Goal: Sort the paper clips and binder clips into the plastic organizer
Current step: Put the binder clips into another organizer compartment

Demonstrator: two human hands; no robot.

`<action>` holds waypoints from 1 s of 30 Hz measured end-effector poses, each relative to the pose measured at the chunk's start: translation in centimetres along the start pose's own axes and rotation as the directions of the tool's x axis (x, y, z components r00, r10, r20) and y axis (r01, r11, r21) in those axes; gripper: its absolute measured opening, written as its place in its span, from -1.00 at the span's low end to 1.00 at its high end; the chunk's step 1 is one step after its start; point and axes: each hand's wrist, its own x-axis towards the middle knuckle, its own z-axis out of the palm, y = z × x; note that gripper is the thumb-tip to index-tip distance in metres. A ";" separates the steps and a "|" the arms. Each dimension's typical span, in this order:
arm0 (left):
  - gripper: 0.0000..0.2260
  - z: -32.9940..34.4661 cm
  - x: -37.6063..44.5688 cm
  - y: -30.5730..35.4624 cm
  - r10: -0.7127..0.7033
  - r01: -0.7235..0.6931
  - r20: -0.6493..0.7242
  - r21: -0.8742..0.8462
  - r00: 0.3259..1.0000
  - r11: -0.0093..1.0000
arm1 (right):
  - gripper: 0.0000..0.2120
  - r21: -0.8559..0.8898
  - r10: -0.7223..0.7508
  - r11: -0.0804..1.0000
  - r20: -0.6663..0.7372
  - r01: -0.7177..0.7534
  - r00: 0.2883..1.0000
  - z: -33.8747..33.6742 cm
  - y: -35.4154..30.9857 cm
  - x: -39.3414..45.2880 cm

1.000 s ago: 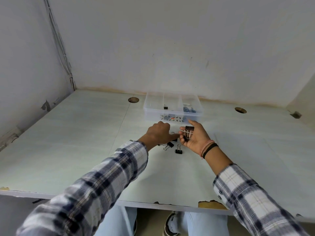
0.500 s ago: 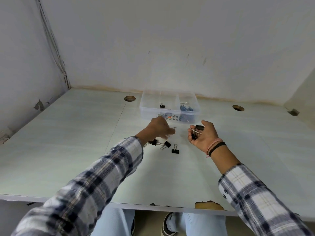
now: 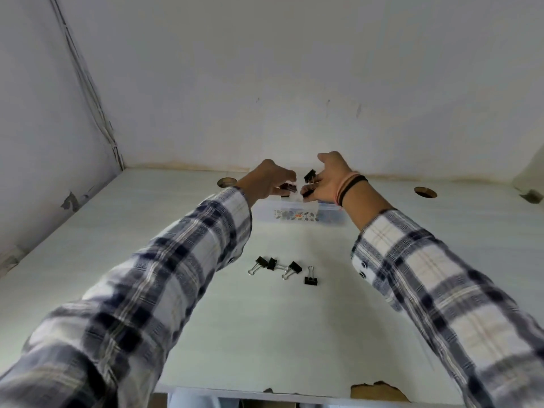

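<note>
Now, hands: both reach out above the plastic organizer (image 3: 297, 214) at the far side of the worktop (image 3: 294, 334).
Left hand (image 3: 266, 184): fingers pinched narrow on a dark binder clip (image 3: 287, 187).
Right hand (image 3: 331, 181): fingers hold black binder clips (image 3: 309, 175), one above, one lower near the thumb; blurred.
Organizer: clear, with a patterned label on its front wall; contents hidden by the hands.
Loose clips (image 3: 284, 268): four black binder clips lie in a row on the worktop, between the plaid sleeves, well short of the organizer.
</note>
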 end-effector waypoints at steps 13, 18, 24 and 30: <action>-0.50 -3.9 -5.8 -6.0 -0.129 -0.145 0.337 0.678 0.933 0.720 | -0.64 -0.865 -0.022 0.491 0.101 0.099 0.995 -6.4 6.1 -6.0; -0.33 -2.2 -8.3 -10.2 -0.145 -0.191 0.348 0.764 0.926 0.616 | -0.26 -0.990 0.091 0.105 0.106 0.096 0.990 -5.1 11.0 -7.2; -0.76 -1.0 -9.1 -12.2 0.078 -0.290 0.318 0.704 0.945 0.649 | -0.62 -0.942 -0.167 -0.188 0.311 0.280 0.936 -3.5 13.9 -7.4; -0.83 -2.7 -9.6 -13.6 0.081 -0.242 0.282 0.603 0.956 0.760 | -0.81 -0.961 -0.246 -0.027 0.275 0.277 0.930 -4.5 14.1 -8.3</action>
